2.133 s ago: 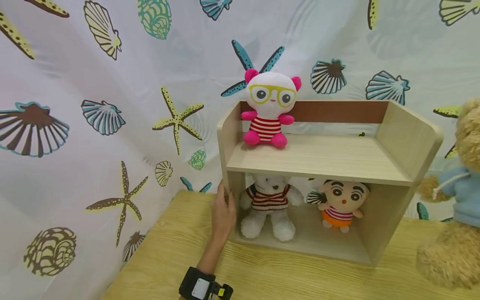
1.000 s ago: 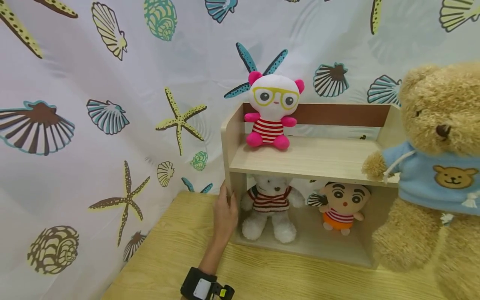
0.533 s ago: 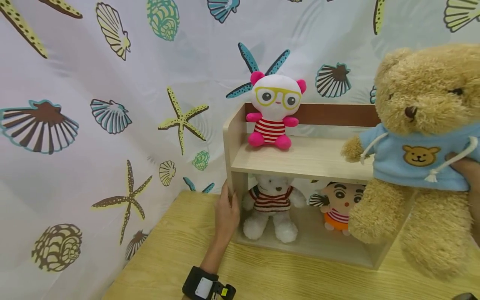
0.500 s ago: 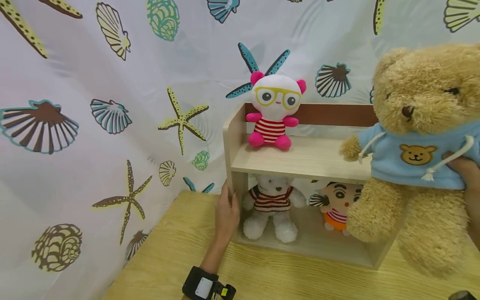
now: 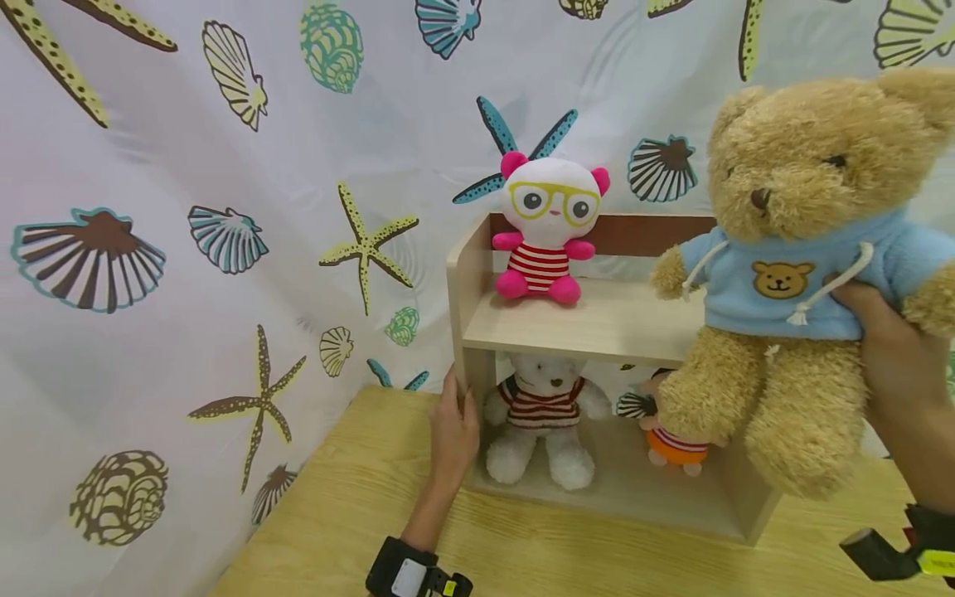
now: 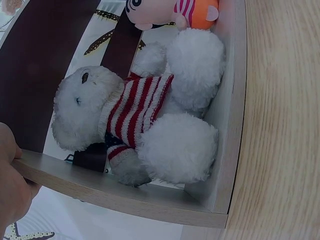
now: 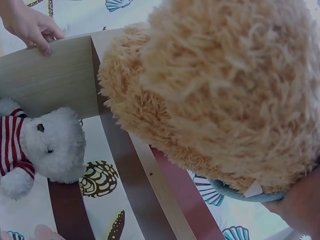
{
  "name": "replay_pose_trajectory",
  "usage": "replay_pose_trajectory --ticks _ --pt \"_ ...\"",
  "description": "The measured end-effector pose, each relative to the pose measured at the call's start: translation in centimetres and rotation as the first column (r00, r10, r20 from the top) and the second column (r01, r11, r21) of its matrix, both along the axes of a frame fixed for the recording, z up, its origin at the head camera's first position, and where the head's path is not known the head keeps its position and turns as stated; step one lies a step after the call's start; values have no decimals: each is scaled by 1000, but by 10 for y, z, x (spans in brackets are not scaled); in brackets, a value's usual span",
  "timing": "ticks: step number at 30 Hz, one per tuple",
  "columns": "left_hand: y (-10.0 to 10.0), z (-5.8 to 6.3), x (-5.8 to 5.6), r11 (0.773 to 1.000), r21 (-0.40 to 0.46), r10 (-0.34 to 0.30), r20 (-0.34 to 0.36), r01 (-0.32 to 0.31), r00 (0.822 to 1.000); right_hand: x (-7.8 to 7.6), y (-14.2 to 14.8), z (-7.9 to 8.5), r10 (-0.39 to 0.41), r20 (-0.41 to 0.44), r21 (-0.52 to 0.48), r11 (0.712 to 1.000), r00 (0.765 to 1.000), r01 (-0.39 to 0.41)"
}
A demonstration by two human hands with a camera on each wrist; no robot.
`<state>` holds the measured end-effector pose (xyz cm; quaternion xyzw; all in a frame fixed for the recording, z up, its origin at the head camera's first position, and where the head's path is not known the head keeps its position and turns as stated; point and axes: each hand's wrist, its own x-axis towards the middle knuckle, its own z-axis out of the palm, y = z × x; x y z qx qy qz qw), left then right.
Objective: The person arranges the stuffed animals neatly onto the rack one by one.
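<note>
My right hand holds a big tan teddy bear in a blue hoodie by its side, the thumb over the hoodie's front. The bear hangs upright in front of the shelf's right part. With my left hand I grip the left side panel of a two-tier wooden shelf; the left wrist view shows my fingers round the panel's edge. On the upper tier sits a pink-and-white plush panda with yellow glasses. Below sit a white plush bear in a striped sweater and a doll, its face mostly hidden by the teddy bear.
The shelf stands on a wood-grain table. A white curtain printed with shells and starfish hangs behind it and along the left. The teddy bear covers the shelf's right panel in the head view.
The teddy bear has come in from the right edge and moved left and upward before the shelf, my right hand appearing with it. My left hand stays on the side panel.
</note>
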<state>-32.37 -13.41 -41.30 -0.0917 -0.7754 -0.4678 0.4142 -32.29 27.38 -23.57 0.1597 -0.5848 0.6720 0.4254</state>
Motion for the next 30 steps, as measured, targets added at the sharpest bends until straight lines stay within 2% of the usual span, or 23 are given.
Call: replay_pose_trajectory --ticks 2,4,6,9,13,18,21,25,30 --pt "0 0 1 1000 -5 5 -1 -5 1000 29 -32 17 140 16 -49 989 990 -139" --pt "1 -1 1 1000 -10 11 -7 -11 1000 39 -45 25 203 18 -77 977 979 -201" --pt "1 -1 1 1000 -14 18 -15 -18 1000 38 -45 25 263 17 -87 962 965 -261" --pt "1 -2 1 1000 -11 17 -16 -17 1000 27 -42 24 300 3 -71 952 954 -299" --pt "1 -3 1 1000 -6 14 -12 -14 1000 14 -43 27 310 -23 -73 948 951 -310" --pt "0 -3 2 1000 -10 13 -4 -13 1000 8 -50 32 326 -35 -118 937 945 -328" --pt "-1 -2 2 1000 -10 8 1 -8 1000 3 -53 36 331 -70 -112 935 941 -337" --pt "-1 -1 1 1000 -10 6 -5 -6 1000 -2 -56 39 313 -76 -118 940 947 -320" --pt "-1 -2 0 1000 -18 14 -7 -14 1000 -7 -57 42 281 -28 -180 942 959 -282"
